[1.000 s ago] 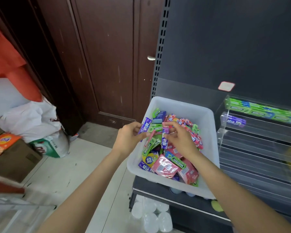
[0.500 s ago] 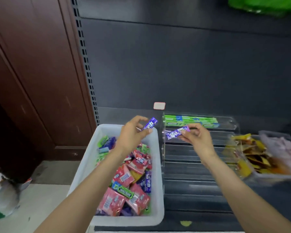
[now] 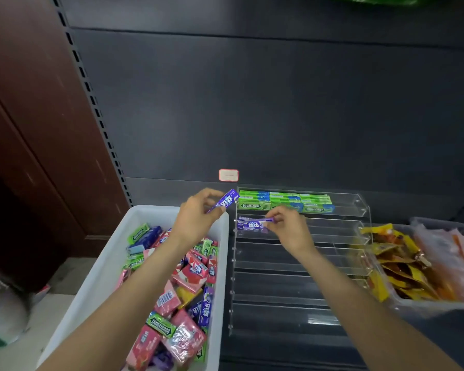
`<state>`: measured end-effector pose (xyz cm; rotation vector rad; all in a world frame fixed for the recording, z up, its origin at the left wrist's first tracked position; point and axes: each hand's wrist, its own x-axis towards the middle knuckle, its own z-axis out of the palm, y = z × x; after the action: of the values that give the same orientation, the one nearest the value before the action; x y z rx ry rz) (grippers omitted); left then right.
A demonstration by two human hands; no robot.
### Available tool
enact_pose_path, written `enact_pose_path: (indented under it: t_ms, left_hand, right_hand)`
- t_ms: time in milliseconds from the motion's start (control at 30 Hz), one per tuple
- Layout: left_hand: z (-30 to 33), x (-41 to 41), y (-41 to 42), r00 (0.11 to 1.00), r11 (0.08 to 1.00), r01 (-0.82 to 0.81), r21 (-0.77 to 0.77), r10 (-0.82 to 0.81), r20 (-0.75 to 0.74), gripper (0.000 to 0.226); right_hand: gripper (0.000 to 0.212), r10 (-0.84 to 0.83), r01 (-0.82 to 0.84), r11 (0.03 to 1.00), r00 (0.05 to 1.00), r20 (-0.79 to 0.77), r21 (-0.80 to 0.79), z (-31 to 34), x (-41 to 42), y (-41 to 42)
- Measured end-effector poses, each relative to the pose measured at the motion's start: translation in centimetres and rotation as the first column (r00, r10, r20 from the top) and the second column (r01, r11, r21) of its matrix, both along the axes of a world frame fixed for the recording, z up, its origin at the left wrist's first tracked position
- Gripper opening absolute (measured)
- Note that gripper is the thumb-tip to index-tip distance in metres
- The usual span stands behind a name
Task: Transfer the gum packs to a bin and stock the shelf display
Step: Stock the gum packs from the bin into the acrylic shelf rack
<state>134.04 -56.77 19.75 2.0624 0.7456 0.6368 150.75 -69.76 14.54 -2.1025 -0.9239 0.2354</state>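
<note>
My right hand (image 3: 287, 231) has moved lower, pinching a purple gum pack (image 3: 255, 222) onto the clear display's (image 3: 300, 263) second tier; my left hand (image 3: 196, 220) is pinching another purple pack (image 3: 227, 200) above the white bin (image 3: 105, 266).

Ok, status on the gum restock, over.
Left hand pinches a purple pack over the bin. Right hand sets another purple pack on the display's second tier. Nothing in the way.

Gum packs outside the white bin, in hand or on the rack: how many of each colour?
Purple: 3. The first pack is in the left hand, the second pack is pinched by the right hand, and the third pack lies on the second tier of the rack.
Green: 6 green packs showing on the top tier; there may be more hidden behind.
Total: 9 showing.
</note>
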Motion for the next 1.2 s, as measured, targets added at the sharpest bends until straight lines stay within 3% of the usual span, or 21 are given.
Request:
enact_pose_path:
  t_ms: [233,467,667,733,833,900,1033,1200]
  left_hand:
    - [-0.6,-0.3,0.2,0.999,0.998,-0.032,-0.050,0.029,-0.043,0.025]
    - [-1.1,-0.3,0.4,0.997,0.998,-0.040,-0.050,0.037,-0.061,0.017]
    - [-1.5,0.4,0.3,0.998,0.998,-0.004,-0.069,-0.001,-0.068,0.016]
    - [-1.6,0.9,0.1,0.998,0.996,-0.020,-0.089,0.016,-0.056,0.016]
    - [-1.7,1.6,-0.6,0.999,0.982,-0.033,-0.185,0.039,0.029,0.017]
    - [-1.8,2.2,-1.0,0.996,0.969,-0.015,-0.247,0.037,0.084,0.018]
    - [-2.2,3.3,-1.7,0.991,0.952,0.048,-0.304,-0.007,0.135,0.017]
    - [-3.1,3.6,-1.5,0.993,0.948,0.075,-0.308,-0.043,0.112,0.018]
  right_hand:
    - [0.008,0.070,-0.044,0.990,0.977,0.200,-0.135,-1.0,0.6,1.3]
    - [0.007,0.111,-0.075,0.977,0.979,0.173,-0.202,-1.1,1.0,2.2]
    - [0.012,0.170,-0.088,0.950,0.950,0.261,-0.300,0.3,0.1,1.3]
    - [0.014,0.127,-0.087,0.981,0.965,0.228,-0.176,0.9,-0.4,0.9]
    - [0.021,0.221,-0.207,0.973,0.964,-0.150,0.099,1.7,-1.6,0.5]
    - [0.024,0.288,-0.250,0.953,0.921,-0.262,0.170,1.8,-2.2,0.3]
    - [0.013,0.222,-0.169,0.955,0.952,-0.213,0.242,1.7,-2.3,0.1]
    - [0.013,0.192,-0.162,0.963,0.973,-0.128,0.214,1.3,-1.5,-0.5]
